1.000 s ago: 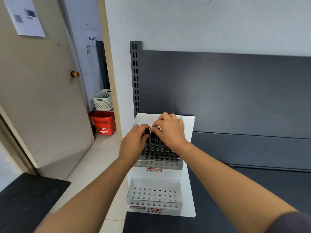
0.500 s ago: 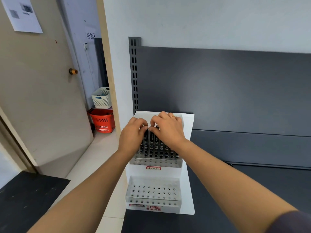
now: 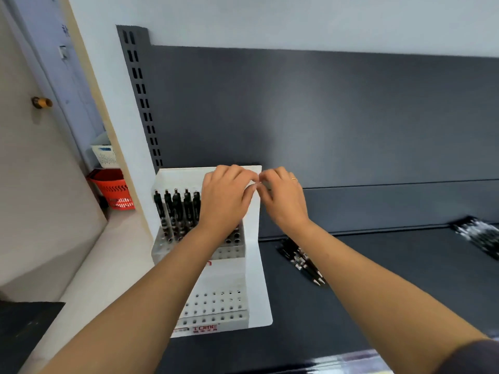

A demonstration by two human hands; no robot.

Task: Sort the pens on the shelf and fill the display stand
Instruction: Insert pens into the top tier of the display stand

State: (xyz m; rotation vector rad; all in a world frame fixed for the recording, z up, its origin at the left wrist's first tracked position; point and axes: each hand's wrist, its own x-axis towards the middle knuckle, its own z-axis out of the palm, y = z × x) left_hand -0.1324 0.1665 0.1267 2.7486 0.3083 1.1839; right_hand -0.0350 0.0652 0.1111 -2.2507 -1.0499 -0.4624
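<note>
A red basket [image 3: 113,188] stands on the pale floor [image 3: 108,265] beyond the door frame. A white slatted basket [image 3: 104,155] shows just above it, perhaps resting on it; that corner is blurred. A beige door [image 3: 32,184] with a brass knob [image 3: 41,102] fills the left. A black surface [image 3: 24,327] lies at lower left.

dark grey back panel [image 3: 310,114] under a white wall [image 3: 270,20]; beige door [image 3: 32,163] left.
</note>
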